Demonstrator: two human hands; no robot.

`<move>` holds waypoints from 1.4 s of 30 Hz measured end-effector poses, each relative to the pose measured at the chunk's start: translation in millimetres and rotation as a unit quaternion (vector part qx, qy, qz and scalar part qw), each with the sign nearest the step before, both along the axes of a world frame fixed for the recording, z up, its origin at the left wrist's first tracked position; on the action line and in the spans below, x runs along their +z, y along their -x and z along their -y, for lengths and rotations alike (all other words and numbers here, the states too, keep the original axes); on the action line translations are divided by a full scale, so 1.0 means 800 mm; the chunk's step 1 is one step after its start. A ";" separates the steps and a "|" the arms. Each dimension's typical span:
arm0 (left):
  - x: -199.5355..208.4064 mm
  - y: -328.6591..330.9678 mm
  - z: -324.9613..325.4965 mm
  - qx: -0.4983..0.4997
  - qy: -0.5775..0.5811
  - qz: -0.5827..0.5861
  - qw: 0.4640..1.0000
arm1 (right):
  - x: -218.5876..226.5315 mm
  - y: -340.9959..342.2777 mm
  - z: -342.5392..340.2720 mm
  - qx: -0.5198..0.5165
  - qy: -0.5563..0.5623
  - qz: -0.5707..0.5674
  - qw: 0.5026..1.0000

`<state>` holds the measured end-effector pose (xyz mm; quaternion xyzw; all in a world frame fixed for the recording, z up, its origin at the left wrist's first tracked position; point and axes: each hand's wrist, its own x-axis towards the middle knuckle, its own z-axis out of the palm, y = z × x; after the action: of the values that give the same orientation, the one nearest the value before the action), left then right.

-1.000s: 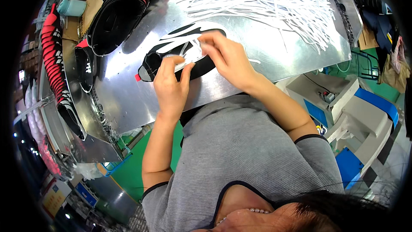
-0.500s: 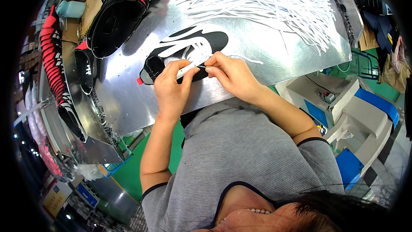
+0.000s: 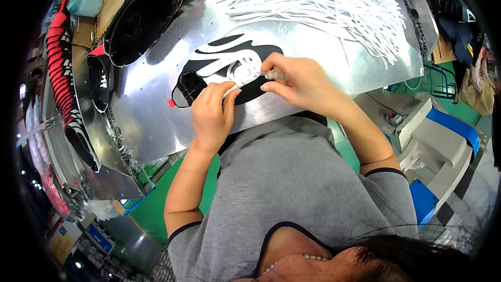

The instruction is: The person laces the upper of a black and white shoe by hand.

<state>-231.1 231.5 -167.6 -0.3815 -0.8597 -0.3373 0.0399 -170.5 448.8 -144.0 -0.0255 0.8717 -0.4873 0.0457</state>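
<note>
Shoe upper (image 3: 222, 64), black-and-white: near side of my worktop (image 3: 156, 130). Left hand (image 3: 210, 112): pinching its near white edge; steady hold advisable, I judge. Right hand (image 3: 308, 82): at its right part; whether grasping, I cannot tell.

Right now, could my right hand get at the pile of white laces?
Probably yes: the pile of white laces lies just beyond the right hand, and only metal tabletop shows between them, though its fingers are occupied at the black-and-white shoe.
</note>
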 end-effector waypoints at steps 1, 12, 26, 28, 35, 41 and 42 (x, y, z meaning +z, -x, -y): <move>-0.003 0.000 -0.001 -0.016 -0.008 -0.021 1.000 | 0.000 0.005 0.001 -0.001 0.006 -0.059 0.998; -0.008 -0.008 0.012 -0.089 -0.039 -0.119 0.988 | -0.017 0.030 0.030 0.080 -0.022 -0.026 0.996; 0.007 -0.006 0.016 -0.012 -0.116 0.246 0.962 | -0.009 0.057 0.028 -0.071 0.223 -0.026 0.972; 0.016 -0.005 0.007 0.087 -0.160 0.361 0.914 | -0.028 0.051 0.042 -0.054 0.225 -0.001 0.973; 0.015 0.004 0.007 0.101 -0.133 0.353 0.920 | -0.030 0.046 0.046 -0.004 0.141 -0.025 0.990; 0.014 -0.002 -0.008 0.136 -0.202 0.358 0.902 | -0.008 0.028 0.046 -0.048 0.094 -0.069 0.992; 0.009 0.000 -0.004 0.128 -0.184 0.340 0.913 | -0.005 0.023 0.044 -0.046 0.093 -0.047 0.994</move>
<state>-231.0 234.9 -160.4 -0.1163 -0.7852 -0.5913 -0.1425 -189.2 413.5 -148.0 -0.0126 0.8239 -0.5662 -0.0199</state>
